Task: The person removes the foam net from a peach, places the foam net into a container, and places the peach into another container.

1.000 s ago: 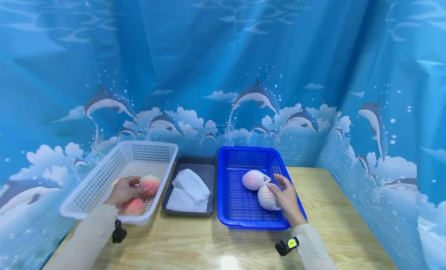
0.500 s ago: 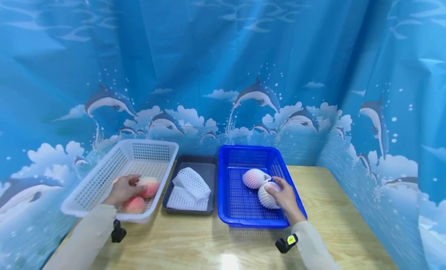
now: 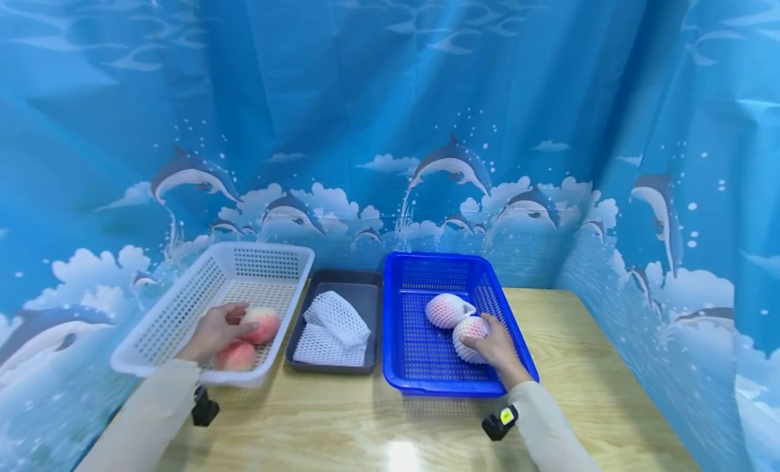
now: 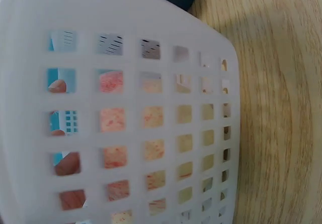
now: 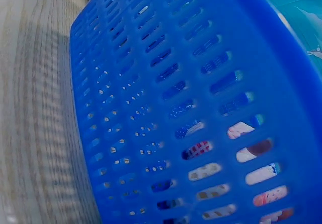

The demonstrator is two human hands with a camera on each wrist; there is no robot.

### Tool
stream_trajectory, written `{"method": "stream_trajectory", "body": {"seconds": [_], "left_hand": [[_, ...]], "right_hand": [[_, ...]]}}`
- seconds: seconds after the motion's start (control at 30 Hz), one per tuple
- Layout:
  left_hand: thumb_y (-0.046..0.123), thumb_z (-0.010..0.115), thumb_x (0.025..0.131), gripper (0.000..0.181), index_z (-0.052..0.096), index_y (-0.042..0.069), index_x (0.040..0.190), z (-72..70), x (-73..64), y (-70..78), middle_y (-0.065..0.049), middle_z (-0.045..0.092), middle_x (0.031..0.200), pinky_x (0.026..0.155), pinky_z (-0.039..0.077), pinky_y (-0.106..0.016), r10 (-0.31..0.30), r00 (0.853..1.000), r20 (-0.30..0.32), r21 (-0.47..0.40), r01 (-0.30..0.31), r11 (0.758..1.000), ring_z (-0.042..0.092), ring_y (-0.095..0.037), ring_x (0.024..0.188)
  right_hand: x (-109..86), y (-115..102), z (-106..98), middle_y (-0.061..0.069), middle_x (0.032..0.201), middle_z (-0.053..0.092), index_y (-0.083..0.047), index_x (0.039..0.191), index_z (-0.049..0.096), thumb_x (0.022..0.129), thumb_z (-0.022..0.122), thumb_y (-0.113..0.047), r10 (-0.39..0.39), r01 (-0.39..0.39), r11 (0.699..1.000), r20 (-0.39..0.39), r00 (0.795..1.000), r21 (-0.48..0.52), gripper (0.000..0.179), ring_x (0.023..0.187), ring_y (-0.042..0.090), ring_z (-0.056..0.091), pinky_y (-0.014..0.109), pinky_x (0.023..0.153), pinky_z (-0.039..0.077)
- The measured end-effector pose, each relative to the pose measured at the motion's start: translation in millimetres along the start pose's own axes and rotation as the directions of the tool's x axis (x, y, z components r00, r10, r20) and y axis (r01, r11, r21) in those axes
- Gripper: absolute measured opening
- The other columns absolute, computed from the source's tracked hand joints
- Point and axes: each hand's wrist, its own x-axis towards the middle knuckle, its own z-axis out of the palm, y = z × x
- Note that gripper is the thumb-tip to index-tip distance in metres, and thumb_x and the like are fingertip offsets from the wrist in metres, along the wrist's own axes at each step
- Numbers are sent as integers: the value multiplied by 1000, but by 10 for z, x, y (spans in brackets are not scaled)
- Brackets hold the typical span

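My right hand (image 3: 500,347) has its fingers curled round a netted peach (image 3: 472,328) in the blue basket (image 3: 420,370); a second netted peach (image 3: 446,311) sits just beside it, toward 11 o'clock. My left hand (image 3: 214,331) is in the white basket (image 3: 268,259), at the bare peach's (image 3: 265,324) 9 o'clock; whether those fingers grasp it, I cannot tell. Between the baskets, on the counter (image 3: 341,421), a dark tray (image 3: 367,296) holds foam nets (image 3: 342,319).
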Motion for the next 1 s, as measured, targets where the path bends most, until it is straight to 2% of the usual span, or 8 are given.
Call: {"method": "stream_trajectory", "body": {"seconds": [0.27,0.5,0.67,0.8,1.0], "left_hand": [[32,69,89,77,32,-6,144,-31,-71,74,-33,36,143,99,45,-55,55,998,6,-65,-54,996,39,-49,128],[33,67,89,77,31,-4,146,-63,-147,185,-30,35,146,101,44,-54,89,996,25,-85,-86,993,37,-48,130],[33,67,90,74,33,-1,146,-63,-207,247,-28,37,146,102,43,-53,119,992,41,-122,-113,986,37,-47,131],[34,69,88,77,32,-1,147,-59,-267,292,-27,37,146,103,42,-54,180,982,55,-153,-170,973,37,-47,131],[42,70,86,85,29,2,149,-32,-336,376,-28,36,146,104,41,-55,244,967,74,-183,-227,957,35,-48,132]], "right_hand": [[-2,0,16,37,137,37,13,134,40,77,74,-7,-53,52,998,-15,998,-45,70,127,51,36,62,108,30],[-35,-17,19,35,130,44,3,132,39,75,74,-2,-28,28,1000,60,998,-3,67,116,50,47,62,96,42],[-26,0,23,35,134,43,2,138,38,74,74,0,-65,67,998,77,995,-20,74,117,49,47,61,95,43],[-15,22,30,35,134,43,3,139,38,73,75,-1,-72,75,996,81,994,-41,76,118,50,46,62,97,41],[-14,34,42,34,127,47,4,134,37,74,76,-2,-53,55,998,80,995,-23,72,113,48,50,59,93,45]]}}
